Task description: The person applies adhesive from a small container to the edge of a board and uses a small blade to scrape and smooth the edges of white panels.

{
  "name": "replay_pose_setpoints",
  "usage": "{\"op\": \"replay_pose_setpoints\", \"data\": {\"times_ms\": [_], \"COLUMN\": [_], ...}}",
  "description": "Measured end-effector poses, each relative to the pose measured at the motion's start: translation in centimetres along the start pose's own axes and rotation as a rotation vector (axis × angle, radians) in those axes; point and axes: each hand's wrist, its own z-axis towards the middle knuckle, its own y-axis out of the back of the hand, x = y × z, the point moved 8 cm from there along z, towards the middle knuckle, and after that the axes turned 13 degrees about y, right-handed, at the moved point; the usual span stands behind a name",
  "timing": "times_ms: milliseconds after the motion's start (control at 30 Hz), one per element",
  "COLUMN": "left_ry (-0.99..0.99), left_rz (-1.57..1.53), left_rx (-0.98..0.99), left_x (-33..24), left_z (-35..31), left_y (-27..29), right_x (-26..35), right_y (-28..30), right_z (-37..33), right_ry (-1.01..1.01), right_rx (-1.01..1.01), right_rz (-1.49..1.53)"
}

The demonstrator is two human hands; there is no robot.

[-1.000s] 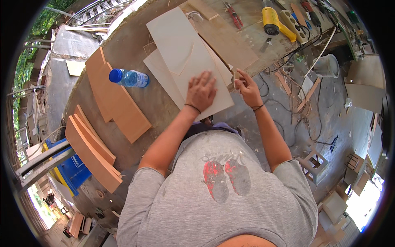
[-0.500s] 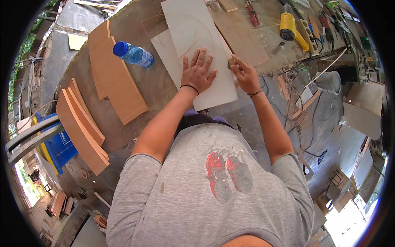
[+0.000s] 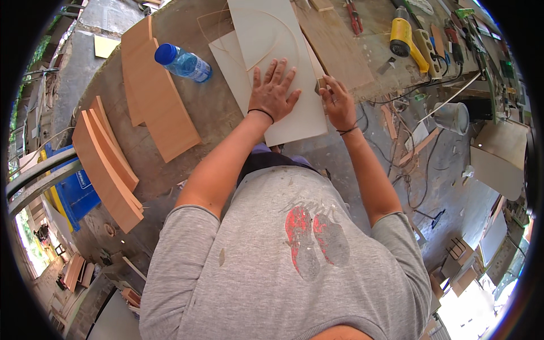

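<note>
My left hand [image 3: 274, 93] lies flat on a long white board [image 3: 303, 119], its fingers spread. A second pale panel [image 3: 228, 52] shows beneath that board, turned at an angle. Thin, light strip material [image 3: 211, 39] loops over both in curves. At the board's right edge, my right hand [image 3: 340, 105] has its fingers curled, pinching a small brown block [image 3: 321, 84]. The block touches or nearly touches the edge; its underside is hidden.
Left of the boards stand a blue-capped water bottle [image 3: 184, 62] and brown wood panels [image 3: 164, 113]. Curved wood pieces [image 3: 107, 170] sit at the bench's left end. Red-handled pliers [image 3: 355, 20], a yellow heat gun [image 3: 401, 39] and a power strip [image 3: 428, 54] lie back right.
My right hand has shifted slightly toward me along the board's edge, its fingers curling more around the block. My left hand stays flat on the board. The whole view has shifted a little.
</note>
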Motion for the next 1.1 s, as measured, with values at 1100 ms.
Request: {"op": "replay_pose_setpoints", "data": {"times_ms": [1100], "left_ry": [0.037], "left_rz": [-0.02], "left_rx": [-0.032], "left_x": [0.4], "left_z": [0.3], "left_y": [0.1], "right_x": [1.3], "right_y": [1.1], "right_z": [-3.8], "right_ry": [-0.074], "right_rx": [0.012], "right_rz": [0.099]}}
